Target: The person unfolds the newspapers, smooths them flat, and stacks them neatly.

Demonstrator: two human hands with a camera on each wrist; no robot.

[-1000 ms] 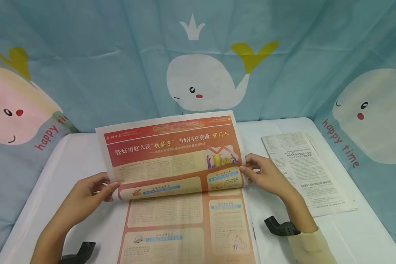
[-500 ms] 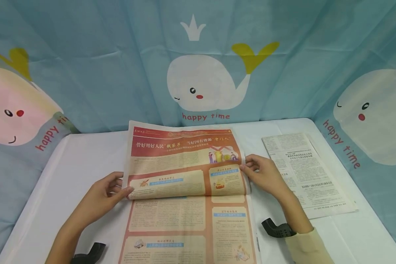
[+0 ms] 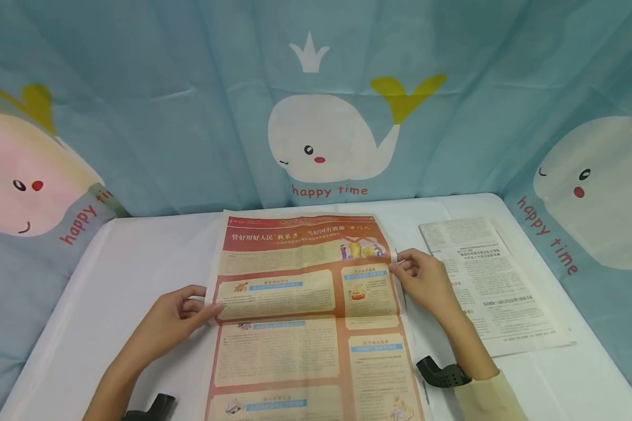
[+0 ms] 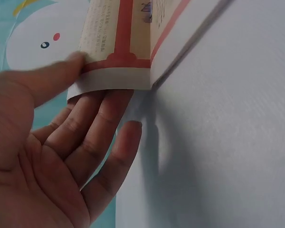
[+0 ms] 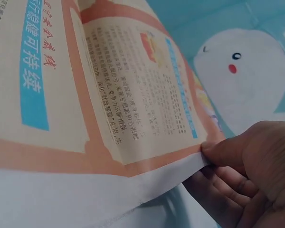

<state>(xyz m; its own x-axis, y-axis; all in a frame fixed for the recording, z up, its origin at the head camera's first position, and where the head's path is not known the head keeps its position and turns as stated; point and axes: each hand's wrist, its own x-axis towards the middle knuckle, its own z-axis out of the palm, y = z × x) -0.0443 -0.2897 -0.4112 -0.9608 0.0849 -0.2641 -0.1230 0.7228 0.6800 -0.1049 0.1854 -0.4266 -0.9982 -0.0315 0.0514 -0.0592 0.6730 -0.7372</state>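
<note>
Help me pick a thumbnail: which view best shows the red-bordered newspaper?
The head view: the red-bordered newspaper appears at full width, its near end cut off. The left wrist view shows just its left part, the right wrist view its right part.

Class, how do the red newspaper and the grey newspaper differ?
The red newspaper has coloured blocks and pictures; the grey newspaper shows dark print on pale paper. The left hand and right hand hold the red newspaper's edges; neither holds the grey newspaper. Both carry printed text.
</note>
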